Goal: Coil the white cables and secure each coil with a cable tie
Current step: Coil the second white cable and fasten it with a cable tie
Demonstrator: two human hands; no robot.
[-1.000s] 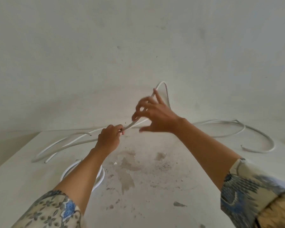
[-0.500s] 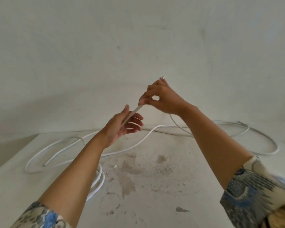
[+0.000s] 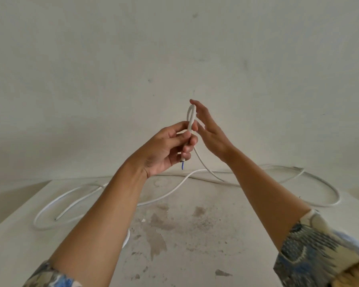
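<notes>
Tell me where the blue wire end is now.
In the head view, near centre, the blue wire end sticks out of the white cable just below the left hand.

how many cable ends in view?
2: blue-tipped end below the left hand; plain end on the table, far left. Others may hide behind the arms.

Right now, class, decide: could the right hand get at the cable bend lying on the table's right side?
Probably yes. The right hand is open and grips nothing, while the left hand grips the folded cable end. Nothing stands between it and the cable bend on the table.
</notes>
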